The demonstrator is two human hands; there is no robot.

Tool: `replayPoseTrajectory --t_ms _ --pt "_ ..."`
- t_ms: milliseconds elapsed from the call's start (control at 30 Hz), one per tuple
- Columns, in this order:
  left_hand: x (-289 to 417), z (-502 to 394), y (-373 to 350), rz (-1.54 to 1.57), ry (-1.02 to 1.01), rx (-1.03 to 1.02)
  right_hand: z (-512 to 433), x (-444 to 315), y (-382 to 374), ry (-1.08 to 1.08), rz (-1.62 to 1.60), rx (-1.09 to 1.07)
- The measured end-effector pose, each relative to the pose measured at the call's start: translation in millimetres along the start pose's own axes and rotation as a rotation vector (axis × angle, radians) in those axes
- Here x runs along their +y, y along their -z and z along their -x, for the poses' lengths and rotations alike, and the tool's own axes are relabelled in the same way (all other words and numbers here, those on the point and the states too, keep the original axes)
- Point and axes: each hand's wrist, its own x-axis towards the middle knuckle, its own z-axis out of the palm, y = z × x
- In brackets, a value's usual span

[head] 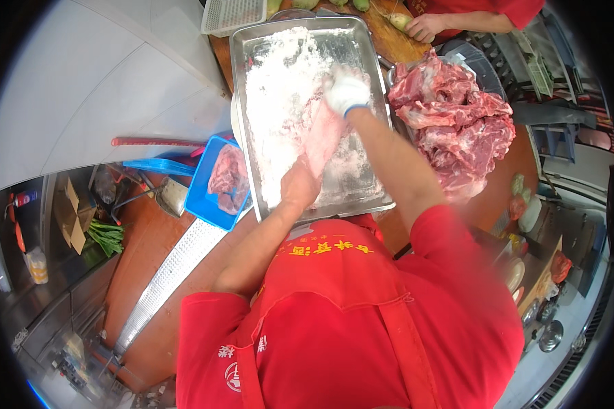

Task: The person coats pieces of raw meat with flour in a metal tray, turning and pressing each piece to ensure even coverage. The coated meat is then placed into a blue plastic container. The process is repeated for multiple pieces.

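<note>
A steel tray (pixel 246 168) before me holds a thick spread of white powder (pixel 276 102), which looks like flour. Across it lies a long slab of pale pink raw meat (pixel 321 135), dusted with the powder. My bare left hand (pixel 301 183) grips the slab's near end. At its far end is my right hand (pixel 347 88), in a white glove with a blue cuff edge. Its fingers look curled and powdery, but blur hides whether they grip the meat or press on it.
Right of the tray is a large heap of raw meat on the bone (pixel 450 122). A blue plastic bin (pixel 194 197) with meat pieces stands at left. Beyond the tray, a co-worker's hand (pixel 425 26) is at a pale radish (pixel 400 21) on a wooden board (pixel 381 43), near a white basket (pixel 234 15).
</note>
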Motion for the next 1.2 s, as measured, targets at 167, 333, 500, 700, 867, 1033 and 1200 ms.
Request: replayPoseTrajectory --t_ms 167,333,500,700,867,1033,1200 --pt "-8 4 -1 -0.054 0.007 -0.001 -62 39 -4 0.153 -0.008 0.072" --pt "-6 0 10 -0.045 0.011 0.014 -13 31 16 -0.014 -0.318 0.077" --pt "-2 -5 13 -0.037 0.024 -0.025 95 18 -5 -0.047 -0.180 0.170" --pt "-4 -7 12 -0.018 -0.027 -0.001 85 45 -11 0.107 -0.588 0.224" --pt "2 -8 15 -0.041 -0.024 -0.048 72 38 -5 0.122 -0.463 0.203" --pt "13 -13 17 -0.106 0.016 -0.156 53 24 10 0.006 -0.302 0.115" --pt "2 -10 25 -0.101 -0.037 -0.030 25 17 47 0.224 -0.096 -0.329"
